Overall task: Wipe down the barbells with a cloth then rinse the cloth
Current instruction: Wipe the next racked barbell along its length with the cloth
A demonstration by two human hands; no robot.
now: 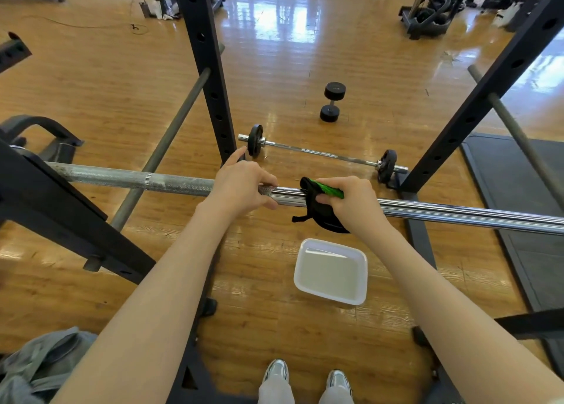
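Note:
A long steel barbell (442,213) lies across the black rack at waist height, running left to right. My left hand (242,187) grips the bar near its middle, fingers curled over the top. Just to its right my right hand (354,203) holds a black and green cloth (320,208) bunched around the bar, with part of the cloth hanging below. A white rectangular basin (331,271) sits on the wood floor under my hands. A second, thinner barbell (320,153) with small black plates lies on the floor beyond.
Black rack uprights (207,68) stand left and right of the bar, with grey safety rods (171,138) slanting down. A black dumbbell (332,101) lies farther back. A dark mat (512,190) covers the floor at right. Grey clothing (39,364) lies at bottom left.

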